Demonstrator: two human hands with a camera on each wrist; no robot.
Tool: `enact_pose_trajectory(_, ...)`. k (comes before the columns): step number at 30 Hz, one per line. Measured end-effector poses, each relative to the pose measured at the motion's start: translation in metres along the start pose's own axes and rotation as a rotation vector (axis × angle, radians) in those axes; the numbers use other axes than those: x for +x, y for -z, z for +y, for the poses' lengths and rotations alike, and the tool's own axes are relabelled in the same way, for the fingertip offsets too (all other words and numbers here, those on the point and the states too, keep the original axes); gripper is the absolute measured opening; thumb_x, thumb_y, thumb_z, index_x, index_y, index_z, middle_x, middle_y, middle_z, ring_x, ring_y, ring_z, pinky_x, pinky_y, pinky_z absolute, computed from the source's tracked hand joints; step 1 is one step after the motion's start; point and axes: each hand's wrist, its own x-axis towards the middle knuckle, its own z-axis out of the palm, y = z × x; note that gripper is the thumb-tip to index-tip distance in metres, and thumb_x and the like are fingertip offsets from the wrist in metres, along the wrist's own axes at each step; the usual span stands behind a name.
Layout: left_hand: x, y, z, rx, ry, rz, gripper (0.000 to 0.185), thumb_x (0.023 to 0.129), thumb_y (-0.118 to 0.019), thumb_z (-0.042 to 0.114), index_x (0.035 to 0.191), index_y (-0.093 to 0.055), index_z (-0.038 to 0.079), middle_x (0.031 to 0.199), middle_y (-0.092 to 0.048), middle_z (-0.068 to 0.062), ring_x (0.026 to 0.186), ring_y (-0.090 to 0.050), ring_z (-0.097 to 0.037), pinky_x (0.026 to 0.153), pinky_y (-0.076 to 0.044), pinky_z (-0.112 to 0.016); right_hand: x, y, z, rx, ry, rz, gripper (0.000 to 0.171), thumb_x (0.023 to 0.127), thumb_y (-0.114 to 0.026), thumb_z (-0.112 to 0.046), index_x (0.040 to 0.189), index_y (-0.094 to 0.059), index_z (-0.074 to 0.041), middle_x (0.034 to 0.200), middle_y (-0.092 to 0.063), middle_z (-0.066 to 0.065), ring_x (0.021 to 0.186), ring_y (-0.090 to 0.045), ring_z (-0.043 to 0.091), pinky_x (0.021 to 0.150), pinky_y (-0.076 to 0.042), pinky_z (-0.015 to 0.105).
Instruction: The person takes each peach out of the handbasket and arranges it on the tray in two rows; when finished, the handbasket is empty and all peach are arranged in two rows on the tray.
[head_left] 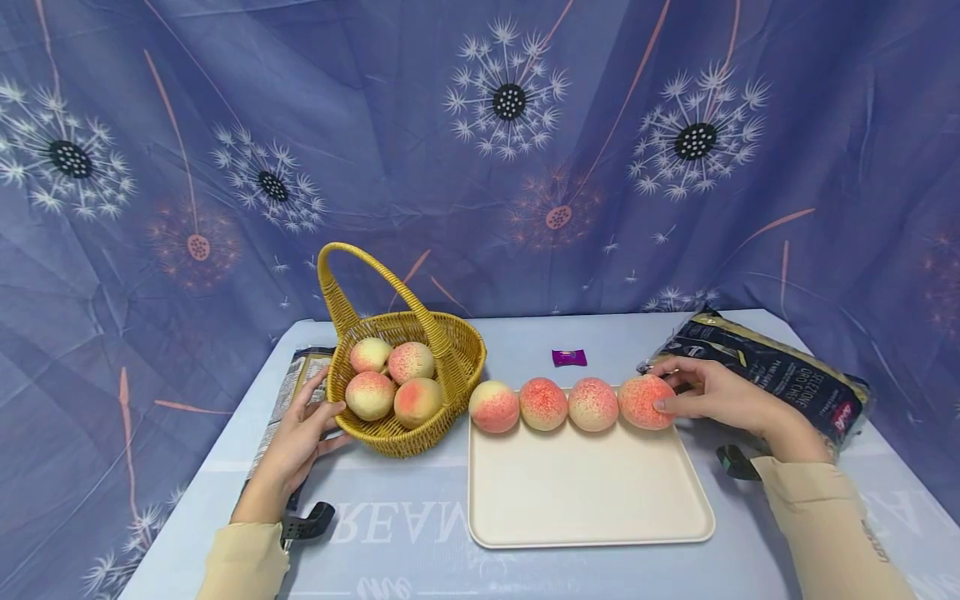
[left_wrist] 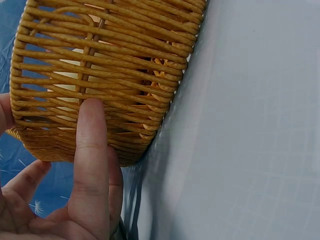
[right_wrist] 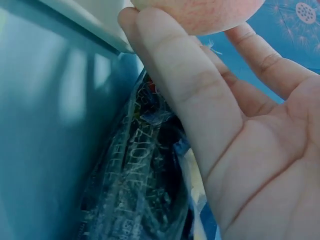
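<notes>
Fingers of the right hand curl loosely around the rightmost peach, last in a left-to-right row along the tray's far edge; the near tray lies bare. Left hand presses straight fingers against the basket wall. Both palms are partly hidden.
</notes>
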Motion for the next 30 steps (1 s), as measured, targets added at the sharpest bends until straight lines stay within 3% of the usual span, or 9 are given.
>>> enact_pose_trajectory(6,0.0,-0.001,0.0,-0.007,0.0,0.008,0.079,0.111,-0.054,0.013,0.174,-0.013,0.034,0.146,-0.041,-0.022,0.1,-0.076,-0.011,0.088,-0.069,-0.034,-0.001,-0.002,0.002,-0.012,0.025,0.008,0.05,0.098,-0.08,-0.023,0.14,-0.061,-0.005,0.126,-0.07,0.015,0.104,-0.066,0.004,0.083,-0.061,0.022)
enact_pose_trajectory(14,0.0,-0.002,0.001,0.002,0.009,0.014,0.079,0.111,-0.055,0.014,0.174,-0.013,0.036,0.147,-0.041,-0.021,0.101,-0.075,-0.01,0.088,-0.069,-0.033,0.001,-0.006,-0.002,-0.118,0.122,0.056,0.054,0.098,-0.08,-0.023,0.144,-0.064,0.0,0.132,-0.072,0.016,0.11,-0.064,-0.007,0.094,-0.061,0.018)
enact_pose_trajectory(25,0.0,-0.001,0.001,-0.005,0.003,0.003,0.079,0.111,-0.056,0.015,0.174,-0.012,0.035,0.15,-0.04,-0.024,0.101,-0.076,-0.011,0.089,-0.069,-0.033,0.002,-0.007,-0.006,-0.132,0.152,0.069,0.049,0.098,-0.08,-0.02,0.141,-0.065,-0.001,0.129,-0.073,0.017,0.109,-0.068,-0.002,0.092,-0.063,0.018)
enact_pose_trajectory(30,0.0,0.0,0.001,-0.009,-0.002,0.0,0.08,0.111,-0.056,0.015,0.174,-0.013,0.035,0.15,-0.04,-0.024,0.102,-0.076,-0.012,0.089,-0.069,-0.034,0.003,-0.004,-0.011,-0.153,0.141,0.08,0.048,0.098,-0.081,-0.022,0.139,-0.067,-0.003,0.13,-0.073,0.016,0.112,-0.073,0.012,0.092,-0.062,0.016)
